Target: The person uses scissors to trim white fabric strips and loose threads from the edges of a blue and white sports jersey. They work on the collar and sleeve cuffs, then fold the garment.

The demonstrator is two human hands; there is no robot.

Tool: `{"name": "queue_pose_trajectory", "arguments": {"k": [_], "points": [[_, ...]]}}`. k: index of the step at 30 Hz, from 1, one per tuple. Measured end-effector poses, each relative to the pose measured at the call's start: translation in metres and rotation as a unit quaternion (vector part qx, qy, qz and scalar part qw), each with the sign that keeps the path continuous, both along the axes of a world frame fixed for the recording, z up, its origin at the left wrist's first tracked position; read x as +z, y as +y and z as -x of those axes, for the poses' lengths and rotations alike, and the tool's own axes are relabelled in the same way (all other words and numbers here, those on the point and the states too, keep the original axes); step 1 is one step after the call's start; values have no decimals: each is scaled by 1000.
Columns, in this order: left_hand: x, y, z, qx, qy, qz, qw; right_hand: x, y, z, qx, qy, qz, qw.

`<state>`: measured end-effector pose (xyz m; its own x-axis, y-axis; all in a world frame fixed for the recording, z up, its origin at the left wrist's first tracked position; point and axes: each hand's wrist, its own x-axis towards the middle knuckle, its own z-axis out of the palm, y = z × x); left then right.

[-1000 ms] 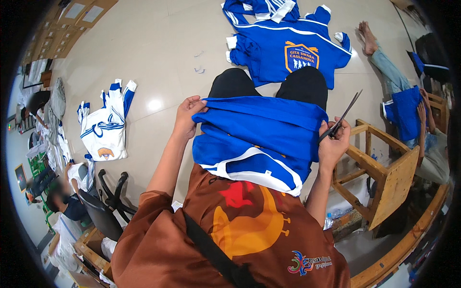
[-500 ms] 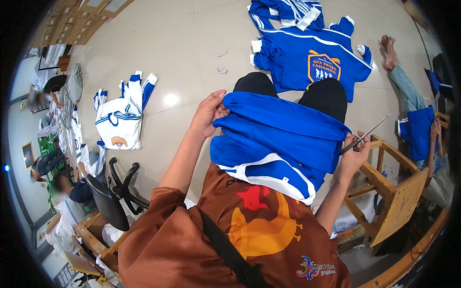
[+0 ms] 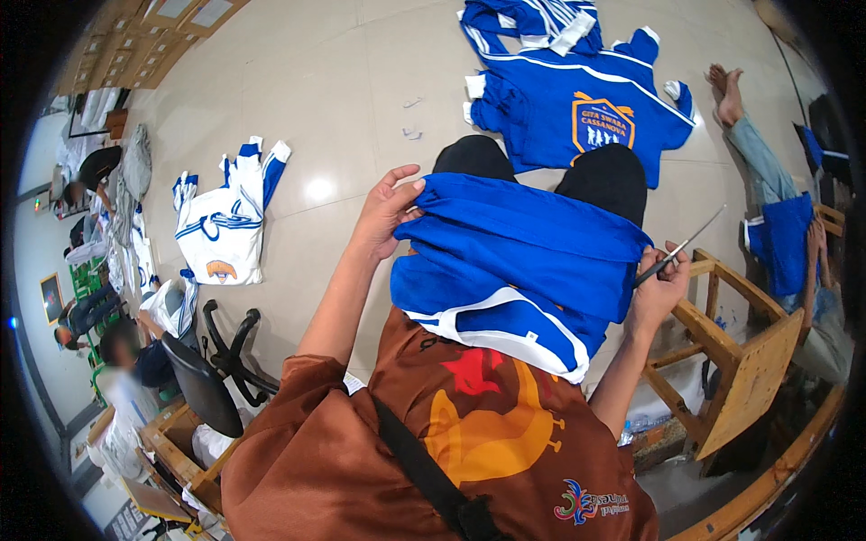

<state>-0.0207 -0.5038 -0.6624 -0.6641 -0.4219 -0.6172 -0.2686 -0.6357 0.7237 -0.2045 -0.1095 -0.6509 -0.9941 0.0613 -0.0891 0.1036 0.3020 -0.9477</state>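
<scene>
A blue garment (image 3: pixel 523 234) with a white-trimmed neckline lies across my lap, its folded edge spread between my hands. My left hand (image 3: pixel 392 207) pinches the upper left corner of that edge, with the index finger raised a little. My right hand (image 3: pixel 663 279) grips the right end of the cloth together with scissors (image 3: pixel 686 242), whose blades point up and to the right. My black-trousered knees (image 3: pixel 600 180) show beyond the garment.
Blue jackets (image 3: pixel 541 99) and a white one (image 3: pixel 221 234) lie on the tiled floor. A wooden stool (image 3: pixel 744 388) stands right, an office chair (image 3: pixel 207 383) left. A co-worker's bare foot and leg (image 3: pixel 758 153) stretch at right; other people (image 3: pixel 95 171) work at left among cartons (image 3: pixel 144 45).
The whole view has shifted, so most things appear further right. The scissors have tilted from steep to flatter. My left index finger has lifted slightly off the cloth.
</scene>
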Motion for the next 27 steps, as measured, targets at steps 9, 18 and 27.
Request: {"name": "queue_pose_trajectory", "arguments": {"k": [9,18,27], "points": [[5,1,2,-5,-27,35,999,2,-2,2,-5,26,-2,1000],[2,-3,-1,-35,-10,46,998,-7,2,-1,1,37,-12,999],[5,1,1,-151,-110,342,921,16,8,-1,18,-85,152,984]]}}
